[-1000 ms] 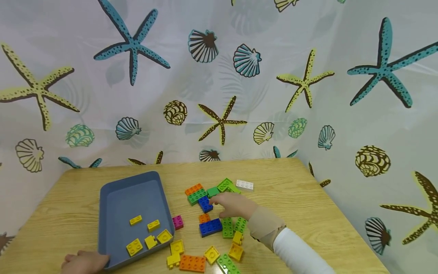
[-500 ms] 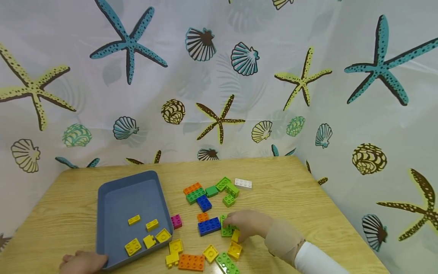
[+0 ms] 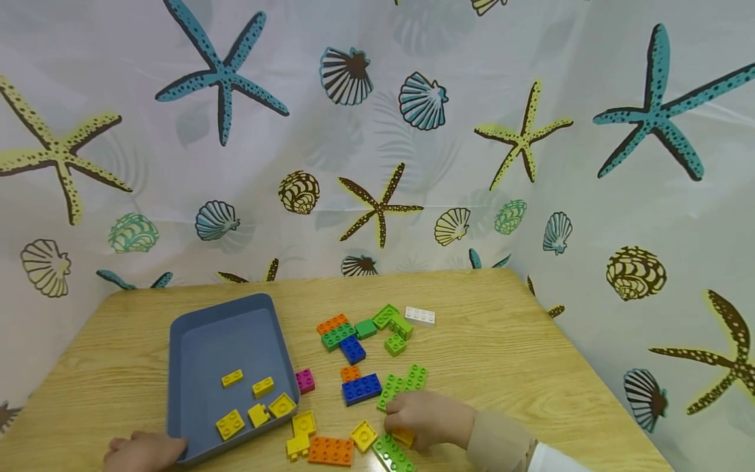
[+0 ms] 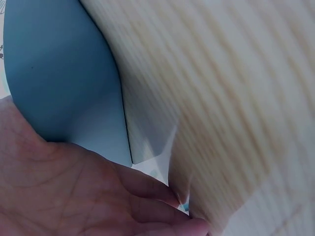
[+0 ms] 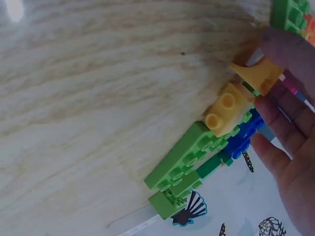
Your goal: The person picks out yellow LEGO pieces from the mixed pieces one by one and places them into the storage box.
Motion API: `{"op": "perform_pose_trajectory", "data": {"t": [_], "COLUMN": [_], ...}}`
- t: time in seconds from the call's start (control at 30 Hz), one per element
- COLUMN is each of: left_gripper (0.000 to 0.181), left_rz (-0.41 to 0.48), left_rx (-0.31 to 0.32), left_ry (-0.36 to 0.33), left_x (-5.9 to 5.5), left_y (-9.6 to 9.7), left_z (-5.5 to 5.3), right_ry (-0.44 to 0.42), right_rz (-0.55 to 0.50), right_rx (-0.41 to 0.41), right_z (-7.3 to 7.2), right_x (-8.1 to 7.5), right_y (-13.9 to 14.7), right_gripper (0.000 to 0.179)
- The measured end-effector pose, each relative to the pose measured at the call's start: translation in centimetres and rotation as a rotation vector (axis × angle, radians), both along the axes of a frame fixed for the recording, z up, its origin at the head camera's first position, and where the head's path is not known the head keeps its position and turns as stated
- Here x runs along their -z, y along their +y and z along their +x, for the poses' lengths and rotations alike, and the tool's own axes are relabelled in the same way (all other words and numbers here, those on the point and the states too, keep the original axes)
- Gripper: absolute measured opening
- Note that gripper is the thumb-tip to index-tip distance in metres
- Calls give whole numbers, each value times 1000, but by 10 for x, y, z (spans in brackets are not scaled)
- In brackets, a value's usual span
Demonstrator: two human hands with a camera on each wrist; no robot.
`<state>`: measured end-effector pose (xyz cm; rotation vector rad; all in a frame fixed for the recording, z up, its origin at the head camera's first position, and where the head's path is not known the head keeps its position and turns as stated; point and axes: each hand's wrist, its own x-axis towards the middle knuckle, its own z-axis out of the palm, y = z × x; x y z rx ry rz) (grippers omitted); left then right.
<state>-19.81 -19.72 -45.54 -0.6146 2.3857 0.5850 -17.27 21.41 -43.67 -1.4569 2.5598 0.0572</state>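
Observation:
My right hand is low over the near group of bricks, thumb and fingers pinching a yellow brick. Beside it in the right wrist view lies another yellow brick, against a light green brick. My left hand rests at the near left corner of a blue-grey tray, its palm against the outer wall and its fingers fairly straight. Inside the tray are several yellow bricks, among them a four-stud one.
More yellow bricks, an orange brick and a long light green brick lie near the front. Blue bricks, a magenta brick and a white brick are farther back. A patterned curtain borders the wooden table.
My right hand has come from the far blue and green bricks towards the near ones, down onto the yellow brick. Two light green bricks there now lie at a different angle. The left hand stays.

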Motion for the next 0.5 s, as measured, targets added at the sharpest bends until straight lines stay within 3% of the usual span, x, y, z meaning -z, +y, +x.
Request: {"op": "perform_pose_trajectory", "data": {"t": [0.1,0.33,0.5], "left_gripper": [86,86,85], "left_rz": [26,17,50], "left_rx": [-15,-1,19], "left_ry": [2,43,65], "left_x": [1,2,1], "left_y": [-1,-3,-6], "left_z": [0,1,1], "right_ry": [44,-10,3], "right_rz": [2,-6,-37], "right_rx": [-17,142,182], "right_z": [0,-9,-17], "right_x": [2,-13,-24], "right_y": [0,3,8], "right_gripper": [36,38,38]}}
